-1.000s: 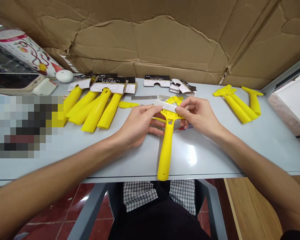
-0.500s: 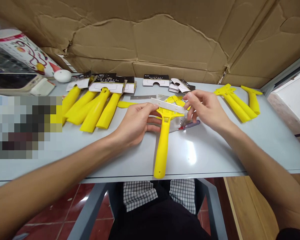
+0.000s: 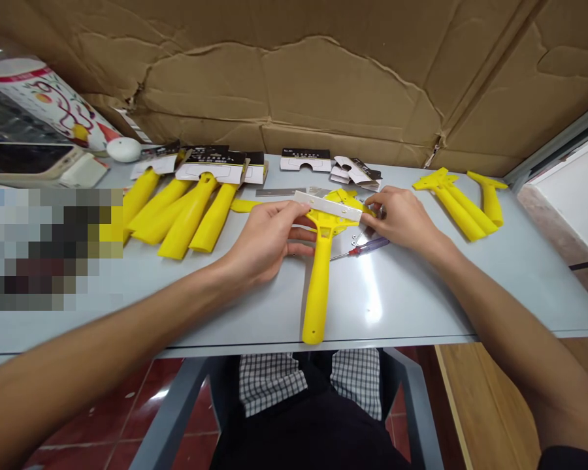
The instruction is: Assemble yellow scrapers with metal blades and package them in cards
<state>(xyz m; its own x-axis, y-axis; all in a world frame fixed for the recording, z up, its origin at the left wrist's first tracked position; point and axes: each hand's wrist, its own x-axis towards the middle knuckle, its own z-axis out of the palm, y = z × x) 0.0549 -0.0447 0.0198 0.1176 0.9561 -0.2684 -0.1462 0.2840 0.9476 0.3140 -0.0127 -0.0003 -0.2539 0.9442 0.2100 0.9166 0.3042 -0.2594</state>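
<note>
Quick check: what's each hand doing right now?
Left hand: closed, holding the yellow tool and the metal strip on its head.
Right hand: fingers bent; whether it holds anything cannot be told.

Black top [image 3: 284, 440], dark sleeve [image 3: 574, 458], black-and-white checked legwear [image 3: 355, 382]

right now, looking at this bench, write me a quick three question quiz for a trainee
1. Multiple choice: the left grip holds the yellow T-shaped tool. What lies across its head? a) a phone b) a metal strip c) a bottle

2. True or false: the purple-handled screwdriver lies to the left of the tool's handle.

3. Fill in: the yellow handles with printed cards at their far ends lie on the person's ____ side.

Key: 1. b. 2. False, it lies to the right. 3. Left.
</note>
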